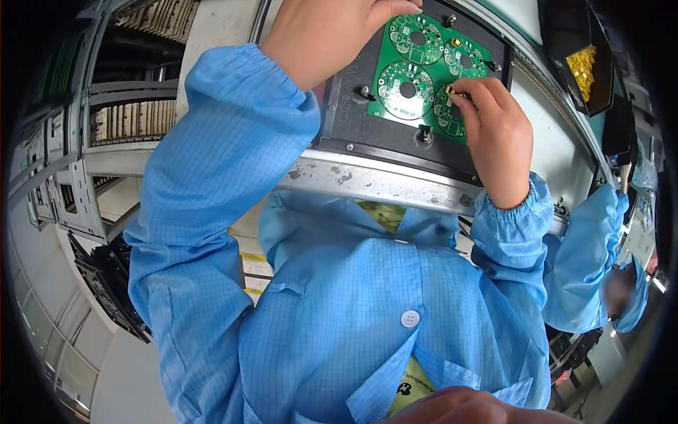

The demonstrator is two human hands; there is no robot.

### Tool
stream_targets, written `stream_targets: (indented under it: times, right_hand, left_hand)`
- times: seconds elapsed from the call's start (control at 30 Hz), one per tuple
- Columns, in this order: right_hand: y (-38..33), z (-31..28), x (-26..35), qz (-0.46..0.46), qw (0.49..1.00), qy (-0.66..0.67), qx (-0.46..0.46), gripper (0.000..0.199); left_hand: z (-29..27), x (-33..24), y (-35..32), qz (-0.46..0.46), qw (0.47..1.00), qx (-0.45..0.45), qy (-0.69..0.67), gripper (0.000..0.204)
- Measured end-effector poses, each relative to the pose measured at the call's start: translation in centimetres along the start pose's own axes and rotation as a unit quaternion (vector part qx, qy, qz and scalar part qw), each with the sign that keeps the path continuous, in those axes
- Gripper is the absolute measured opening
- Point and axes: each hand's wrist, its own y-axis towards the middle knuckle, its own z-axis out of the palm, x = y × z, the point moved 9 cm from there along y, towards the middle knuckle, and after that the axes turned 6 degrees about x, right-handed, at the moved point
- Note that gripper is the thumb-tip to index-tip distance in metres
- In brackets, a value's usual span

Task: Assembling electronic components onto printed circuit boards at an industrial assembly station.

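A green circuit board panel (385,71) with several round sections lies in a black fixture plate (346,116), with black clips around it. My right hand (500,127) is closed over the panel's near right round section, thumb and index finger pinching a small yellow component (450,90). The component is at the board's surface; I cannot tell whether it is seated. Another small yellow component (456,43) is on the far right section. My left hand (332,32) reaches over the panel's far left edge. Its thumb shows, but the other fingers are largely cut off by the upper picture edge.
A scuffed metal rail (381,180) runs along the near side of the fixture. At the far right, a black bin (600,78) holds a heap of yellow components (582,71). Racks of upright boards (134,121) stand at left. A co-worker's blue sleeve (583,261) is at right.
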Motion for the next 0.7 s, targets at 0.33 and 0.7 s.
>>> stream_targets:
  times: [0.33,0.7]
  right_hand:
    - [0.0,-0.2,0.5,0.019,0.998,-0.062,0.008,0.009]
    - [-0.1,0.0,0.1,-0.001,0.998,-0.061,0.018,0.008]
  left_hand:
    - [1.1,0.1,0.1,-0.014,0.999,0.038,-0.017,0.01]
    - [2.2,-0.4,0.2,-0.011,0.998,0.066,0.02,0.008]
